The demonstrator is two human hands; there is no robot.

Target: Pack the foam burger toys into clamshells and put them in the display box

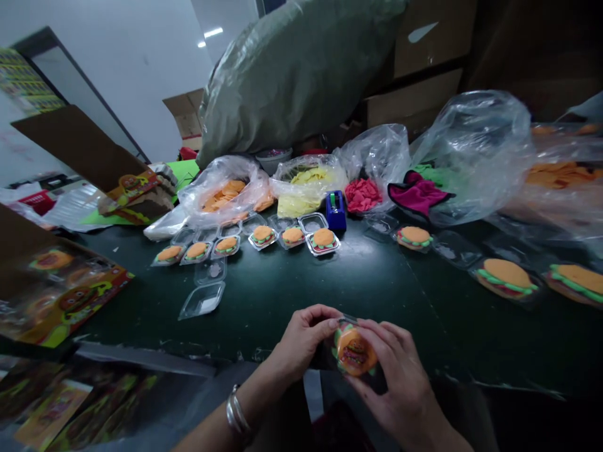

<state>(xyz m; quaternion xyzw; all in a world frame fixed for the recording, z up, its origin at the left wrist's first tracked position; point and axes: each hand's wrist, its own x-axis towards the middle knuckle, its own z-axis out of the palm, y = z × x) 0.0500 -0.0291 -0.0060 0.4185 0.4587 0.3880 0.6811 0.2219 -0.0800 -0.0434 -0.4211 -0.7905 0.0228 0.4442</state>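
Between my two hands, over the table's front edge, is a clear plastic box with a toy burger (357, 353) inside. A burger picture shows on its top. My right hand (400, 370) wraps round the box from the right. My left hand (306, 342) pinches its upper left edge with thumb and fingers. Beyond my hands, toy burgers (323, 238) sit in a row of open clear boxes. An open clear box (202, 300) with nothing in it lies to the left.
A dark green table (264, 282) spreads ahead. Plastic bags hold orange pieces (223, 196), yellow pieces (308, 179) and red pieces (362, 196). A blue tape dispenser (336, 211) stands before them. A printed carton (70, 295) with packed burgers is at left; a big sack (301, 75) rises behind.
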